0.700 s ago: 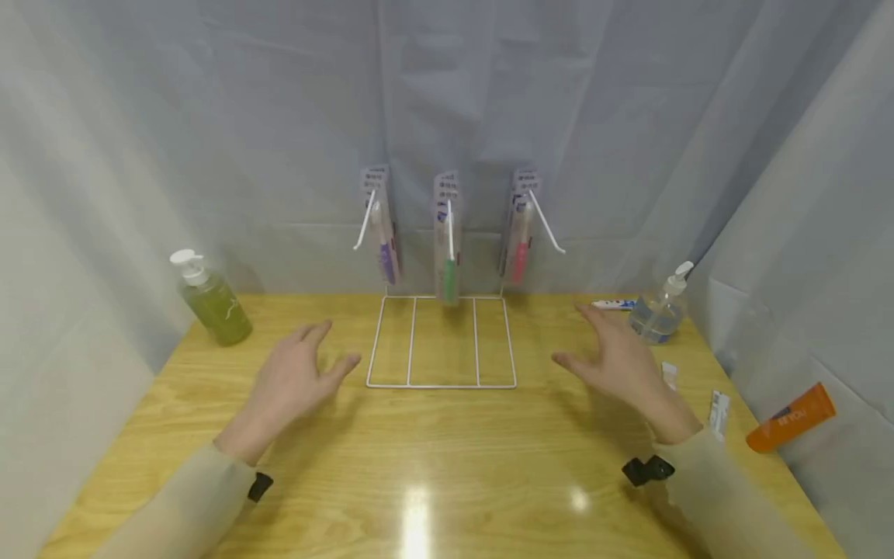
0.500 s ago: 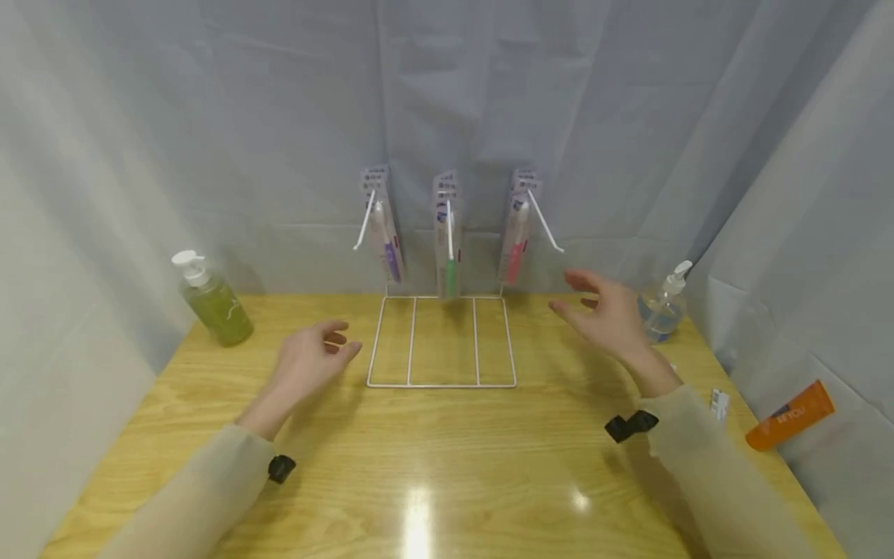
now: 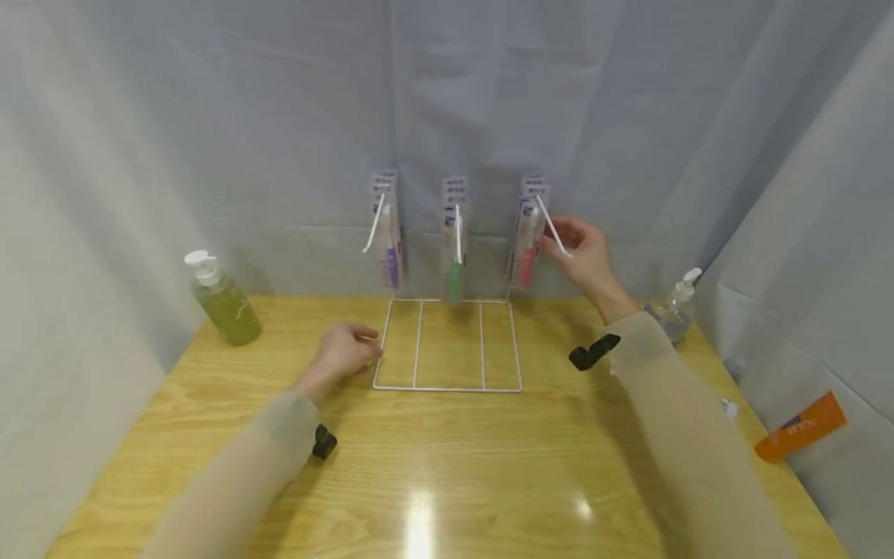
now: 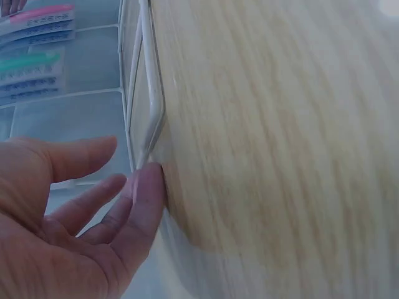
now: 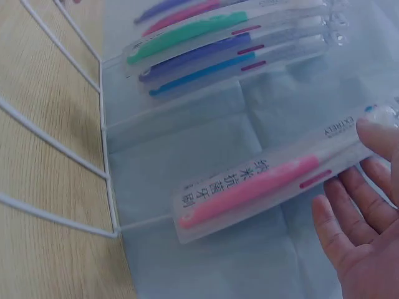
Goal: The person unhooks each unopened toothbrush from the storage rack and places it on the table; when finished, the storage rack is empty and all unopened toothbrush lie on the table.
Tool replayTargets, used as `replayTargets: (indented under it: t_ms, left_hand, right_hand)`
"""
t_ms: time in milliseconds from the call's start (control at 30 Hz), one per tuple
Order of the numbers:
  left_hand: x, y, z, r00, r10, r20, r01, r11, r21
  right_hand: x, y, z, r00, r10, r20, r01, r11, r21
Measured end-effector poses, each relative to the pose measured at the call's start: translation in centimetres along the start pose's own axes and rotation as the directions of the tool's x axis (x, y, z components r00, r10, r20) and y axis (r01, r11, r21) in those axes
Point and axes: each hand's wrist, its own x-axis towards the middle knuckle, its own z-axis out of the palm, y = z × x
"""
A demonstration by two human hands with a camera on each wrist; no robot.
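Observation:
Packaged toothbrushes hang from three prongs of a white wire rack [image 3: 447, 390]. My right hand [image 3: 583, 252] is at the right-hand prong, fingertips right at the edge of the pink toothbrush pack [image 3: 525, 264]. In the right wrist view the thumb [image 5: 377, 136] overlaps that pack's upper end, with the other fingers spread loosely below it. My left hand [image 3: 345, 349] is at the rack's left base wire, one fingertip right at the wire in the left wrist view; nothing is held. A purple toothbrush pack [image 3: 392, 264] hangs left, a green one [image 3: 455, 279] in the middle.
A green pump bottle [image 3: 226, 307] stands at the back left of the wooden table [image 3: 447, 458]. A clear pump bottle [image 3: 673, 310] at the back right is partly behind my right arm. An orange tube [image 3: 799, 427] lies at the right edge.
My right hand has moved forward and left, up to the pink toothbrush pack. My left hand has moved right to the rack's base, its fingers drawing closer together.

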Motion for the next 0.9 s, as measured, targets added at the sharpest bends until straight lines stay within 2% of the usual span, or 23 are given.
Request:
replayTargets:
  t_ms: [167, 267, 400, 567, 767, 900]
  left_hand:
    - [0.5, -0.1, 0.6, 1.0, -0.012, -0.007, 0.012, 1.0, -0.005]
    - [0.8, 0.0, 1.0, 1.0, -0.018, -0.003, 0.018, 1.0, 0.007]
    - [1.3, 0.0, 1.3, 1.0, -0.03, -0.008, 0.03, 0.999, 0.027]
    - [1.7, 0.1, 1.4, 1.0, -0.023, -0.006, 0.023, 0.999, 0.041]
    - [2.0, 0.0, 1.4, 1.0, -0.027, 0.004, 0.027, 0.999, 0.034]
    - [1.9, 0.1, 1.5, 0.999, -0.035, 0.017, 0.035, 0.999, 0.009]
  right_hand:
    - [0.4, 0.1, 0.8, 0.999, -0.024, -0.03, 0.028, 0.991, 0.131]
    - [0.3, 0.0, 0.9, 0.998, -0.03, -0.056, 0.039, 0.985, 0.168]
    - [0.0, -0.4, 0.4, 0.996, -0.022, -0.087, 0.033, 0.991, 0.129]
    - [-0.6, -1.0, -0.4, 0.993, 0.021, -0.113, -0.015, 0.998, 0.061]
    - [-1.8, -2.0, -1.9, 0.991, 0.024, -0.129, -0.015, 0.997, 0.071]
    - [-3.8, -2.8, -3.7, 0.994, 0.061, -0.092, -0.053, 0.994, 0.097]
